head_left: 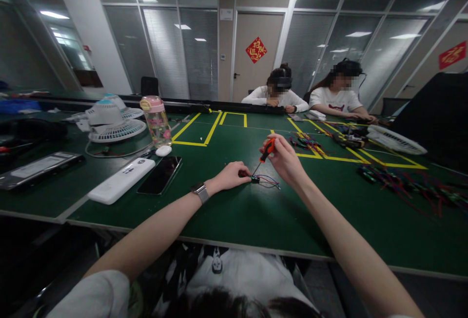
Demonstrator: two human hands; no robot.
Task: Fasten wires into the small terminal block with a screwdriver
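Observation:
My right hand is closed around the orange and black handle of a screwdriver. The screwdriver slants down to the left, its tip at a small circuit board on the green table. Whether the tip touches a screw is too small to tell. My left hand, with a watch on the wrist, rests on the table and pinches the board's left end between its fingers. Thin red, blue and dark wires trail from the board to the right.
Left of my hands lie a black phone, a white power bank, a pink-lidded bottle and a white fan. Wired boards are heaped at right, another cluster farther back. Two people sit across the table.

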